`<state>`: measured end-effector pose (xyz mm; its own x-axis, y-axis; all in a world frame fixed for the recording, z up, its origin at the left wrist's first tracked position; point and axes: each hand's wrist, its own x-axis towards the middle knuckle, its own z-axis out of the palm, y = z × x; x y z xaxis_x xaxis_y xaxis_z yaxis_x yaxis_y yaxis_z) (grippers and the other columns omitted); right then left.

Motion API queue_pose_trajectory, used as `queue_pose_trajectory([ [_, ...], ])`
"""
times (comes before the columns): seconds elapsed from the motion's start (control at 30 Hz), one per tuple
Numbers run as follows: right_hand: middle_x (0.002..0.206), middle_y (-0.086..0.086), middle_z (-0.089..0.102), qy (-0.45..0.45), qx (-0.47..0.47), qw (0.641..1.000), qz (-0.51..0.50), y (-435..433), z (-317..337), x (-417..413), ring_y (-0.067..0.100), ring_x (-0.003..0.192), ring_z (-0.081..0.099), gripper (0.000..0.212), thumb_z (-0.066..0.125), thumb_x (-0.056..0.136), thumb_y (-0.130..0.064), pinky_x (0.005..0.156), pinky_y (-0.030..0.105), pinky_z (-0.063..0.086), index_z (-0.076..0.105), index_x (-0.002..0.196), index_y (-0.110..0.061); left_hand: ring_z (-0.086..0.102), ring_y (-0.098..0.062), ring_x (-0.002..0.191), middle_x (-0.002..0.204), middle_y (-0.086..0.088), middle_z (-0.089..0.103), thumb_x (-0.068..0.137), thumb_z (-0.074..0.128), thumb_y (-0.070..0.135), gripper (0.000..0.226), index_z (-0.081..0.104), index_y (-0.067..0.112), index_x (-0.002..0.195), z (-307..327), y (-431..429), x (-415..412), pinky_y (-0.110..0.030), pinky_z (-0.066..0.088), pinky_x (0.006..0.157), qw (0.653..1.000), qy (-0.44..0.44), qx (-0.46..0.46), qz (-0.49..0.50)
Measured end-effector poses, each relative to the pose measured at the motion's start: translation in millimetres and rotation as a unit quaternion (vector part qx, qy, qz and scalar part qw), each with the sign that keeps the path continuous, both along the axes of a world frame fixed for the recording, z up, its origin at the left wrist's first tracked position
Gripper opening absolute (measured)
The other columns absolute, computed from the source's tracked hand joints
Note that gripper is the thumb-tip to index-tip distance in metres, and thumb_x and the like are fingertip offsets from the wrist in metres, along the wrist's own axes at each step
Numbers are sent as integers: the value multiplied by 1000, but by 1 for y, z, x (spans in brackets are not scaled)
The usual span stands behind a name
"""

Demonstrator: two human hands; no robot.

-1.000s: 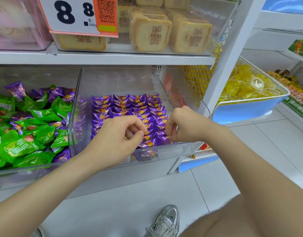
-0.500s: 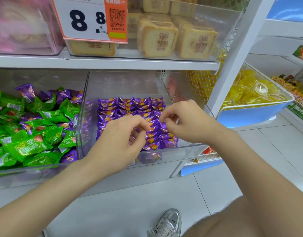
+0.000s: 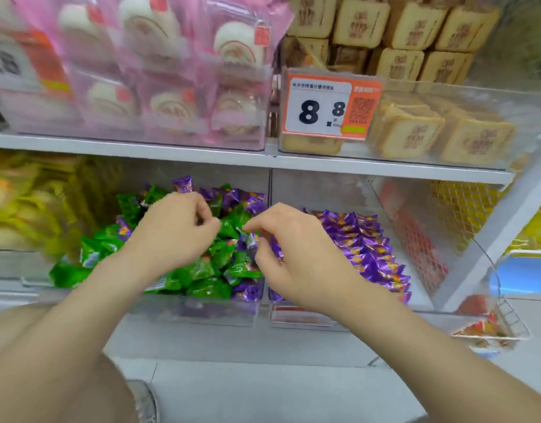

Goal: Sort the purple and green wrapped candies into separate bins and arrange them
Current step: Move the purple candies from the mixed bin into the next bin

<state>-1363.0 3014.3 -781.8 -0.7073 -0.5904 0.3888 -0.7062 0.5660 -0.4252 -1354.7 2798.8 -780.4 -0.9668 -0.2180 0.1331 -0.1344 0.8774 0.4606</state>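
Observation:
The left clear bin (image 3: 202, 314) holds a loose mix of green candies (image 3: 202, 276) and purple candies (image 3: 229, 196). In the right clear bin (image 3: 324, 190) purple candies (image 3: 373, 251) lie in neat rows. My left hand (image 3: 171, 230) hovers over the mixed pile with thumb and fingers curled together; blur hides whether anything is in them. My right hand (image 3: 299, 254) sits over the divider between the bins and pinches a purple candy (image 3: 276, 250) at its fingertips.
A white shelf (image 3: 385, 167) runs just above the bins, carrying pink-wrapped rolls (image 3: 171, 87), tan cakes (image 3: 415, 132) and an 8.8 price tag (image 3: 324, 108). Yellow packs (image 3: 25, 203) fill the bin at far left. A wire basket (image 3: 492, 331) sticks out low on the right.
Both hands left the purple rows in the right bin and moved left to the mixed bin. The view swung left and up and is blurred.

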Motion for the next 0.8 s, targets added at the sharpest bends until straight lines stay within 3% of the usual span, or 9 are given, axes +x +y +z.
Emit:
queue_pose_trajectory([
  [0.1,112,8,66,33,90,995,35,-32,-8,-10,26,107,62,30,57,93,-11,94,40,52,70,120,-9,54,-40,124,131,-15,52,96,64,46,46,57,24,135,-6,-45,-8,-42,46,105,981,-175,-83,20],
  [0.17,110,8,65,38,142,989,34,-55,-12,-18,29,106,62,27,54,95,-14,90,46,53,67,119,-10,48,-42,134,148,-17,39,99,63,43,56,44,26,149,-4,-70,-8,-44,44,111,963,-244,-115,21],
  [0.3,118,9,70,13,147,988,38,-94,-19,-36,32,111,66,33,54,99,-16,93,47,55,65,131,-17,50,-41,129,151,-15,31,97,55,11,66,35,27,158,-5,-111,-8,-45,52,91,946,-285,-153,22],
  [0.4,120,12,71,0,131,991,40,-118,-27,-50,34,114,66,32,55,103,-21,95,50,54,64,133,-15,58,-36,115,158,-14,28,94,58,7,81,21,23,165,-10,-125,-14,-31,49,67,934,-318,-165,-4],
  [0.5,123,13,71,-21,131,990,51,-138,-32,-58,35,118,63,36,56,102,-17,99,50,52,63,136,-14,58,-33,128,165,-12,29,91,62,2,95,11,22,168,-15,-132,-23,-19,47,55,927,-328,-176,-44],
  [0.53,124,14,71,-34,142,988,53,-143,-32,-59,36,120,63,41,56,99,-12,99,50,53,61,139,-14,56,-31,133,166,-10,30,91,62,-1,95,12,22,168,-16,-133,-25,-18,48,58,928,-325,-176,-52],
  [0.63,128,18,67,-70,239,967,41,-153,-33,-64,40,120,62,60,54,87,0,96,52,55,52,145,-13,47,-32,143,163,-13,34,88,58,-1,87,26,23,165,-19,-134,-31,-32,54,95,925,-324,-183,-73],
  [0.7,139,17,61,-84,327,941,32,-154,-32,-70,40,129,57,59,55,90,-8,104,53,50,45,148,-13,52,-35,133,153,-16,39,83,60,9,75,42,21,154,-22,-136,-33,-43,55,102,922,-330,-190,-63],
  [0.8,156,14,48,-149,368,918,23,-152,-30,-81,38,143,44,68,57,96,-27,117,56,37,32,158,-16,64,-30,110,124,-11,54,80,73,24,52,61,13,129,-25,-136,-34,-45,62,89,926,-323,-184,-60],
])
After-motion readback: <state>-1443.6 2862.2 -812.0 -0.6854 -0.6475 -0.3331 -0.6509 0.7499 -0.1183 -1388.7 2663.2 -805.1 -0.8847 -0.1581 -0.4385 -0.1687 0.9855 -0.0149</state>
